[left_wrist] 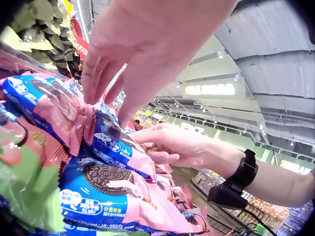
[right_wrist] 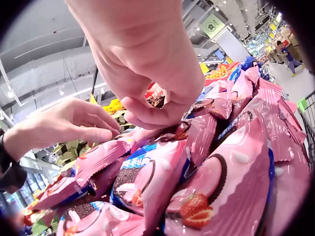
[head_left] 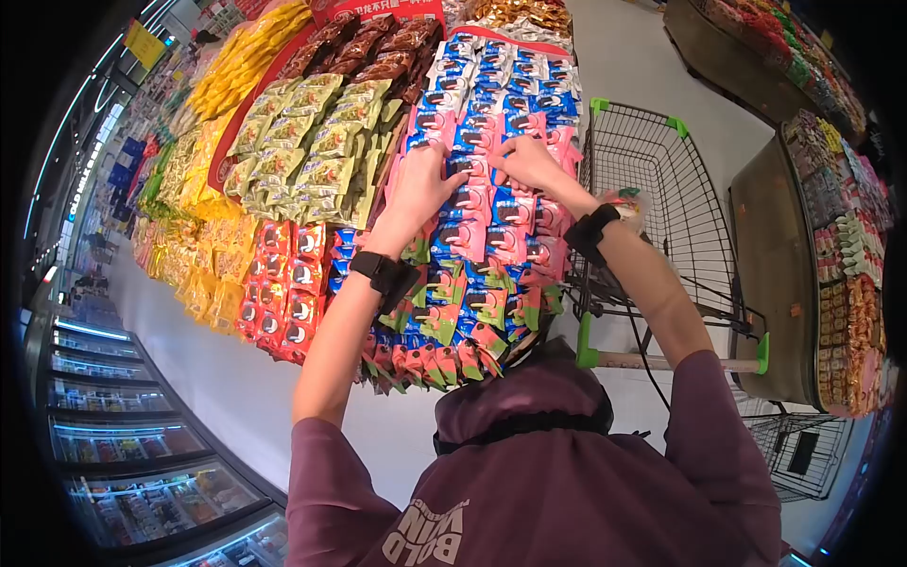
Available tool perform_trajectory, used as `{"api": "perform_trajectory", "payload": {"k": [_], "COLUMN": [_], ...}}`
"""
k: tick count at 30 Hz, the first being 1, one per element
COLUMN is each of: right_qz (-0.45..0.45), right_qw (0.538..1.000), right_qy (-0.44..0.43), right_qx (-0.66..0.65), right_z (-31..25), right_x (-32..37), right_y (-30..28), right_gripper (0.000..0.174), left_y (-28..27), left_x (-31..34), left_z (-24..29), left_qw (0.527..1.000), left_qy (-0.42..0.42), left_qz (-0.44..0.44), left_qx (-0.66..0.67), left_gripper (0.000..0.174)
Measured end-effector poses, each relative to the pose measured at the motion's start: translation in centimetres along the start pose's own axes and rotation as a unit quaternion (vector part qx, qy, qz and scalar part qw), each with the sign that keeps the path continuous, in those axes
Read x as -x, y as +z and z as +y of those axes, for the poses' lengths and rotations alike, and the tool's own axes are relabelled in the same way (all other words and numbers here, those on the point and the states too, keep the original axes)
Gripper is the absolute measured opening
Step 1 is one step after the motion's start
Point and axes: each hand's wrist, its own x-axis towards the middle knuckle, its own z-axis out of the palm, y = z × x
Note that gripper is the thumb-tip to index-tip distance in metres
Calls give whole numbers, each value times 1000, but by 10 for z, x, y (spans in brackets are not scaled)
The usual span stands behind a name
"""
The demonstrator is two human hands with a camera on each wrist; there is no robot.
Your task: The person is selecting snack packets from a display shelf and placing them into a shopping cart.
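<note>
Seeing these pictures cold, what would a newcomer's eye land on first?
Probably the massed pink and blue cookie packets directly ahead, with the left hand and right hand reaching in at them. Next, the bright yellow bags farther off to the left, and the green-cornered wire cart just right of the packets.

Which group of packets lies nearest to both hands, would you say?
The pink-and-blue packets, directly beneath them; olive packets and red packets lie left.

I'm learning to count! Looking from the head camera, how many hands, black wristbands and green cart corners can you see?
Left hand and right hand: 2
Black wristbands: 2
Green cart corners: 4
Total: 8
</note>
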Motion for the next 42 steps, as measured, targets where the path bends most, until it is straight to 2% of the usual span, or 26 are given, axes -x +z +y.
{"api": "perform_trajectory", "payload": {"k": [2, 9, 11, 17, 20, 23, 24, 27, 28, 32, 35, 38, 39, 40, 42], "right_qz": [-14, -22, -23, -27, -7, 14, 13, 6, 8, 8, 24, 68, 57, 47, 45], "right_qw": [997, 981, 983, 989, 984, 981, 980, 976, 973, 966, 976, 981, 983, 985, 989], "right_qy": [29, 12, 5, -8, -25, -57, -60, -63, -63, -68, -50, -37, -27, -16, -5], "right_qx": [-68, -192, -180, -147, -174, -185, -190, -207, -224, -248, -212, -179, -173, -168, -141], "right_z": [4, 3, 1, -1, -16, -21, -21, -22, -23, -12, -7, -9, -6, 0, 5], "right_x": [-1, 7, 8, 4, 14, 16, 14, 14, 18, 19, 23, 23, 20, 16, 10], "right_y": [-1, 2, 4, 6, 0, -6, -7, -8, -6, 1, 3, 9, 10, 9, 8], "right_gripper": [27, 22, 23, 30, 31, 33, 34, 30, 29, 27, 26, 23, 24, 25, 26], "left_y": [6, 7, 7, -1, -5, -4, -8, -9, -10, -5, 6, 3, 2, 10, 13], "left_x": [0, -3, -4, -5, -2, -4, -6, -10, -11, -11, -14, -14, -15, -16, -14], "left_z": [-9, -10, -13, -10, -12, -14, -13, -19, -24, -30, -38, -24, -23, -32, -34], "left_qw": [1000, 997, 996, 986, 979, 970, 936, 865, 852, 827, 886, 938, 953, 973, 984], "left_qy": [13, 1, 2, -79, -71, -102, -175, -244, -235, -239, -208, -194, -187, -136, -88], "left_qz": [5, 14, 19, -44, 10, 55, 17, -35, -52, -28, -44, -20, -15, 20, 42], "left_qx": [22, 78, 88, 139, 189, 215, 304, 438, 465, 507, 412, 288, 239, 185, 148], "left_gripper": [35, 40, 40, 44, 43, 43, 43, 38, 33, 26, 21, 23, 24, 27, 27]}}
